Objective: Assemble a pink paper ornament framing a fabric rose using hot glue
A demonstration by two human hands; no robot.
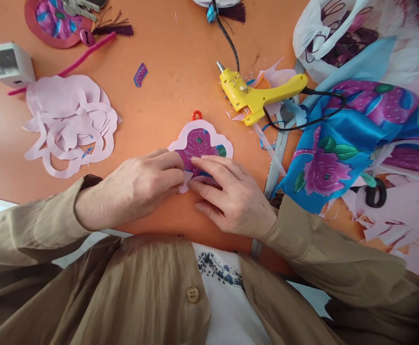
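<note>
**Flower patch (pixel 197 139) on the orange table (pixel 162 86), fingers all over it**

So the patch is lying on the table right between the two hands, with a purple rose print in the middle and a pale pink wavy border. A little red-orange ring (pixel 197 115) sits at its far edge.

The left hand (pixel 133 189) has its fingers curled and bunched up at the patch's left side. The fingertips are hidden, so I can't tell if it's actually pinching anything. The right hand (pixel 231 194) is pretty relaxed, fingers loosely stretched out and resting on the patch's near right part.

Just past the left hand, off to its left, there's a messy pile of pale pink cutouts (pixel 75 117). A small patterned scrap (pixel 140 75) lies on its own beyond that hand.

Beyond the right hand is a yellow glue gun (pixel 252 98) on its side, nozzle pointing away from the person. To the right of that hand there's a shiny blue flowered cloth (pixel 328 163), and farther out behind the cloth, a white plastic bag (pixel 310 33).
</note>
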